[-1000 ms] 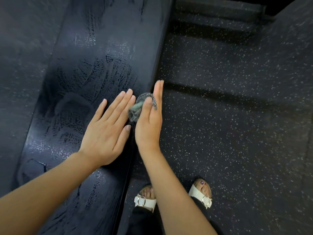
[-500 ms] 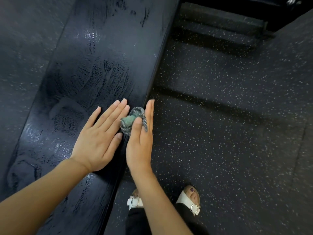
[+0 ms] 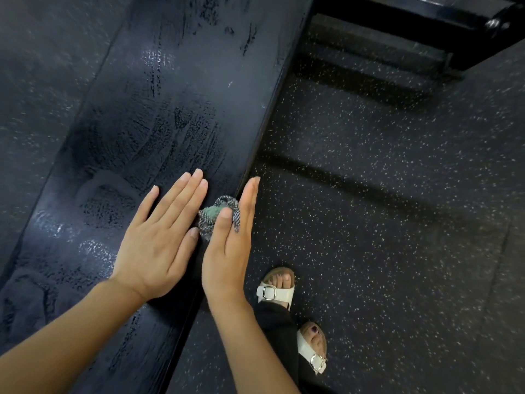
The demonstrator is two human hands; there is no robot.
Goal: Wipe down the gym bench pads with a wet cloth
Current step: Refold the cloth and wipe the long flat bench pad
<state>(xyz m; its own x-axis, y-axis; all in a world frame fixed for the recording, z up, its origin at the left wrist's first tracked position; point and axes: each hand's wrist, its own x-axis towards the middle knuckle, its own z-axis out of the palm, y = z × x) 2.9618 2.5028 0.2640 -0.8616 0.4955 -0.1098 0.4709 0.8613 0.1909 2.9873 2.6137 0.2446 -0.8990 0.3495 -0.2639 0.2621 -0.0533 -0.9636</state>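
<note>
The black gym bench pad (image 3: 176,89) runs from lower left to the top middle, with wet streaks across its surface. My left hand (image 3: 160,237) lies flat on the pad near its right edge, fingers straight. My right hand (image 3: 230,245) stands on edge against the side of the pad. Its thumb pinches a bunched grey-green cloth (image 3: 218,214) against the straight fingers. The cloth sits at the pad's right edge, between my two hands, and part of it is hidden behind the right hand.
Black speckled rubber floor (image 3: 383,223) lies to the right of the bench and also on its left. My feet in white sandals (image 3: 277,291) stand beside the bench. A black metal frame (image 3: 443,21) crosses the top right corner.
Both hands and the cloth have slid a little toward me along the pad's right edge. My feet have shifted on the floor.
</note>
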